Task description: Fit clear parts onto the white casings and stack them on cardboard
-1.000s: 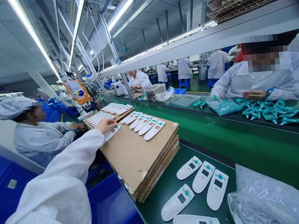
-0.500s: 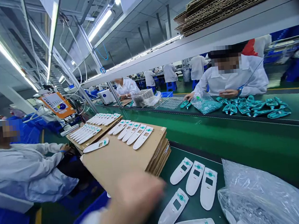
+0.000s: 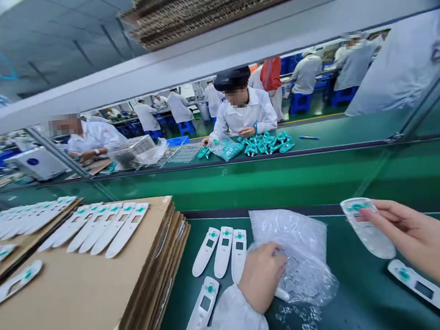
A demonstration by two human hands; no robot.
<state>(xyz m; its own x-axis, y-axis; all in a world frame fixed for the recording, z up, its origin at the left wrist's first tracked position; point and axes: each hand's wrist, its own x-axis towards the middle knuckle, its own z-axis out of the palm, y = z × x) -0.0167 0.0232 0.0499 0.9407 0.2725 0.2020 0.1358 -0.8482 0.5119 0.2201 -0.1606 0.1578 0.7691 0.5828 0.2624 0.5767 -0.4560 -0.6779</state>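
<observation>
My right hand (image 3: pixel 415 240) pinches a white plastic casing (image 3: pixel 369 226) with a green button pad, raised above the table and tilted. My left hand (image 3: pixel 262 274) is at the edge of a clear plastic bag (image 3: pixel 287 226) of small transparent parts. Its fingers are curled, and what they hold, if anything, is hidden. Loose transparent parts (image 3: pixel 301 322) lie beside the bag. Left of it are several more white casings (image 3: pixel 223 252) with dark windows, one partly behind my left sleeve. Another white casing (image 3: pixel 427 290) lies under my right hand.
A cardboard stack (image 3: pixel 73 296) on the left carries rows of white casings. Across a green divider (image 3: pixel 206 184), a co-worker (image 3: pixel 242 111) sits by a pile of green parts (image 3: pixel 268 143). A shelf beam (image 3: pixel 180 60) with cardboard crosses overhead.
My view has swung right. My left hand has gone from beside the cardboard stack to the plastic bag. My right hand has come into view with a white casing.
</observation>
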